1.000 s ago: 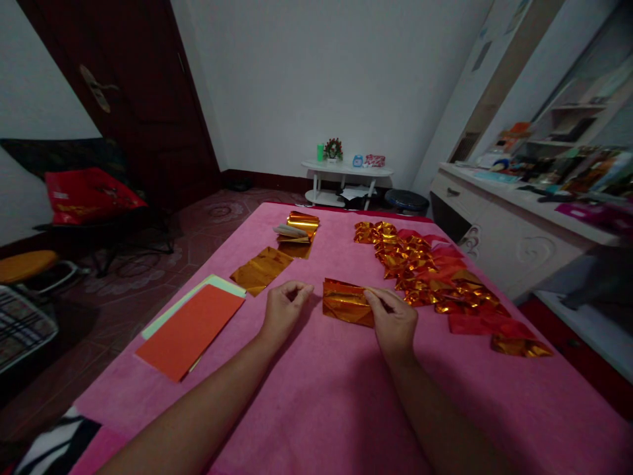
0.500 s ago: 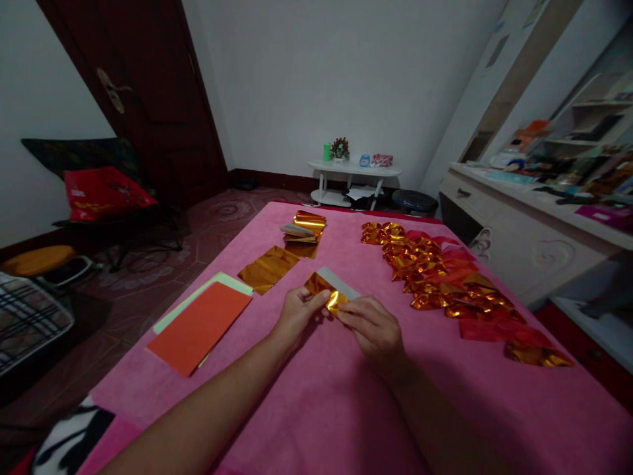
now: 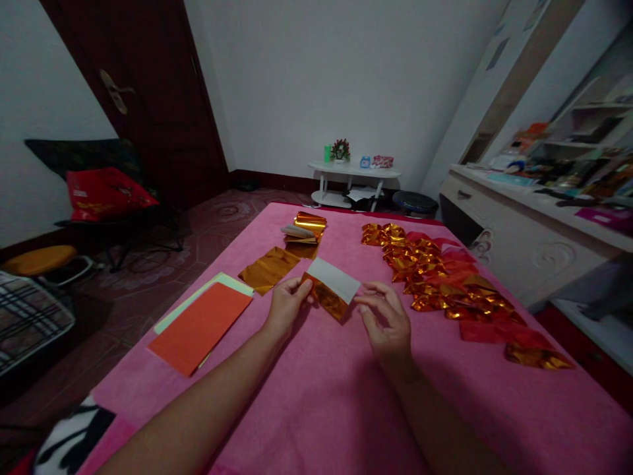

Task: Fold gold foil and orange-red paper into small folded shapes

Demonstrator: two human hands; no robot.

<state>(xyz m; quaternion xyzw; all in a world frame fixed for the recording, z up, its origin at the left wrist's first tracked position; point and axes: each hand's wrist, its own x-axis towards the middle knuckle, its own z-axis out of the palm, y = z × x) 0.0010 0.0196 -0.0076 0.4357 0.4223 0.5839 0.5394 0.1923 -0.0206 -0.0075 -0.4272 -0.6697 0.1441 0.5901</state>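
One partly folded foil sheet in hand, shaped pieces on one side, flat sheets on the other

The left hand (image 3: 289,303) pinches one end of a rectangular, gold metallic-foil sheet with a pale grey-white back (image 3: 324,298), its thumb pressed on top. The sheet shows a gold band on the near side and pale backing beyond, so the folding looks begun but not complete. The right hand (image 3: 388,323) is slack, its fingers softly bent with a gap between thumb and fingertips; whether those fingertips touch the sheet's other end, I cannot tell. Both forearms reach in from the near edge and converge, the left wrist at about eight o'clock from the sheet, the right at about four.

Taking twelve as straight ahead of the sheet, a flat, dull-gold foil rectangle (image 3: 270,269) lies at ten o'clock and a curled bundle of shiny gold foil sheets (image 3: 310,221) at eleven. Both appear to be unshaped stock.

Between eight and nine, a flat orange paper rectangle (image 3: 200,326) overlaps a pale green paper sheet (image 3: 240,282).

From one round to past three, crumpled, shiny gold foil pieces (image 3: 418,258) and translucent red pieces (image 3: 487,332) crowd together on the pink plush cloth (image 3: 306,389). These seem already shaped; they overlap too much to count.
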